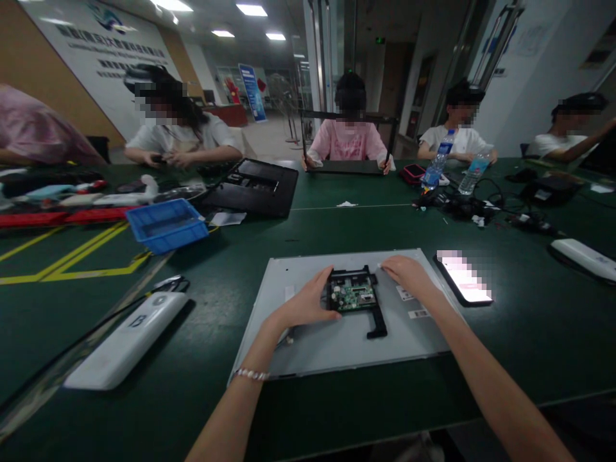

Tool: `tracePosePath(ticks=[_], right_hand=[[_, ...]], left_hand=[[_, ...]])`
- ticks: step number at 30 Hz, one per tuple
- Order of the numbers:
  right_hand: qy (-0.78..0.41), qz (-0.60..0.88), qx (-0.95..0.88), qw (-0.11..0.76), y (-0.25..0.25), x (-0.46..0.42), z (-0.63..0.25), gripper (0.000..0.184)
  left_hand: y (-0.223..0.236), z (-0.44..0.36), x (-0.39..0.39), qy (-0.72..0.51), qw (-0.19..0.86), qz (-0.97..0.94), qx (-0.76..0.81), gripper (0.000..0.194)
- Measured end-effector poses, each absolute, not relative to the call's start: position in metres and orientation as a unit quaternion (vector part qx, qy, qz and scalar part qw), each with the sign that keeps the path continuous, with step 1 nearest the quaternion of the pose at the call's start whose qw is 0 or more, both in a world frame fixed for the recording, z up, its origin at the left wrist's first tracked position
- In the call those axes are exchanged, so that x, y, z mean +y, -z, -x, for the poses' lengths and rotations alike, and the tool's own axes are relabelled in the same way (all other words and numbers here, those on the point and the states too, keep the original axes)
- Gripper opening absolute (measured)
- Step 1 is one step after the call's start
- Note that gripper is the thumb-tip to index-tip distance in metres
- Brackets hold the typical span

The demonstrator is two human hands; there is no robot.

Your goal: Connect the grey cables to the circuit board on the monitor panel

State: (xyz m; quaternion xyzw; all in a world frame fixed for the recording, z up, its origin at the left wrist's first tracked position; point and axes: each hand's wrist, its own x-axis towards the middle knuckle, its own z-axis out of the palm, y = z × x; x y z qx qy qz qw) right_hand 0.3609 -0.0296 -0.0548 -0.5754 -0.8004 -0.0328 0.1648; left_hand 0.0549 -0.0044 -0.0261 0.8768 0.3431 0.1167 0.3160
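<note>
A flat grey panel (308, 353), like the back of a display screen, lies on the green table. On its middle sits a black plastic bracket (378, 321) that frames a green circuit board (353, 296). My left hand (305, 300) grips the bracket's left side, fingers at its upper corner and thumb at the lower one. To the right of the bracket, my right hand (409, 274) is closed just above the panel, fingertips pinched together. Whatever those fingertips hold, if anything, is too small to name. White labels (418, 314) show on the panel near my right wrist.
A lit phone (464, 277) lies right of the panel. White power banks (128, 340) rest at both sides. Further off are a blue bin (166, 226), a black casing (255, 186), bottles (437, 160) and cables. Several people sit across the table; one holds a black frame (349, 168).
</note>
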Motion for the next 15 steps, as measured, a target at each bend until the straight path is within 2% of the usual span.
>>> tracePosePath(ticks=[15], right_hand=[[0.049,0.605,-0.765,0.214,0.039,-0.035,-0.346,0.023]], left_hand=[[0.032,-0.054,-0.001,-0.117,0.282,-0.887,0.347,0.105]])
